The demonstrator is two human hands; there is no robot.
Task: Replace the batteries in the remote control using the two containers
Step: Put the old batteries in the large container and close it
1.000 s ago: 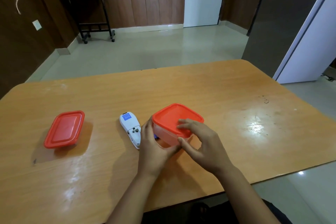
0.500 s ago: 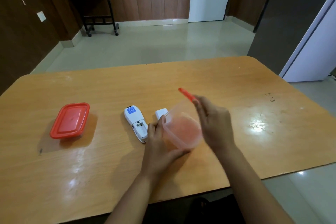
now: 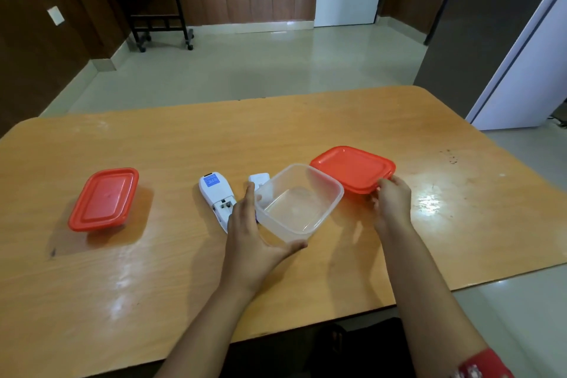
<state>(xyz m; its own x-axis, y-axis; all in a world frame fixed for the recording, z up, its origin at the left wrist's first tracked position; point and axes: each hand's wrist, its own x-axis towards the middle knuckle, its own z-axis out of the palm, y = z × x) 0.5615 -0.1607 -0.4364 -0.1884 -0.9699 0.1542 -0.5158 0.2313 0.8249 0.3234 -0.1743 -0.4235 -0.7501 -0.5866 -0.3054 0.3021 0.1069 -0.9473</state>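
Bare worktop (image 3: 184, 279) surrounds the hands. Left hand (image 3: 248, 236) cups the clear container (image 3: 299, 202); right hand (image 3: 392, 202) now grips its removed red lid (image 3: 352, 167), lowered beside it.

A glossy orange-brown wooden tabletop (image 3: 184, 138) with rounded corners carries everything. At its left stands a closed box with a red lid (image 3: 103, 198). Near the middle lies a white remote (image 3: 217, 198), back up, battery bay open, with its small white cover (image 3: 259, 180) just beside it. Right of those sit a clear empty box (image 3: 299, 202) and a loose red lid (image 3: 352, 168).
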